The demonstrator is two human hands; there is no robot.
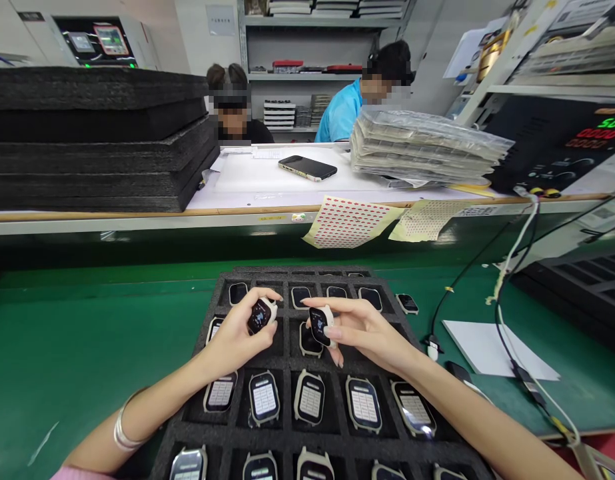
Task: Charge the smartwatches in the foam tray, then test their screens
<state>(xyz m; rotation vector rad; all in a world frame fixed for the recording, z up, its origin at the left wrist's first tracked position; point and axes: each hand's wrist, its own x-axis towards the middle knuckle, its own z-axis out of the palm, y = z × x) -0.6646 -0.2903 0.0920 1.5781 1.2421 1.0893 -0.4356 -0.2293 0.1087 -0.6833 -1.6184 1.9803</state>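
A black foam tray [287,363] with several smartwatch bodies in its pockets lies on the green belt before me. My left hand [237,337] is closed round one watch body [261,315] with a lit screen, held just above the tray's upper rows. My right hand [367,330] pinches a second watch body [320,325] between thumb and fingers, right beside the first. Watches in the near rows [310,397] show white lit screens; those in the far row [300,295] are dark.
One loose watch body [407,303] lies right of the tray. A white paper sheet [492,350] and cables [512,267] lie at right. Stacked black foam [92,140], a phone [307,167], bagged trays [422,143] and sticker sheets [350,221] sit on the far bench, where two people work.
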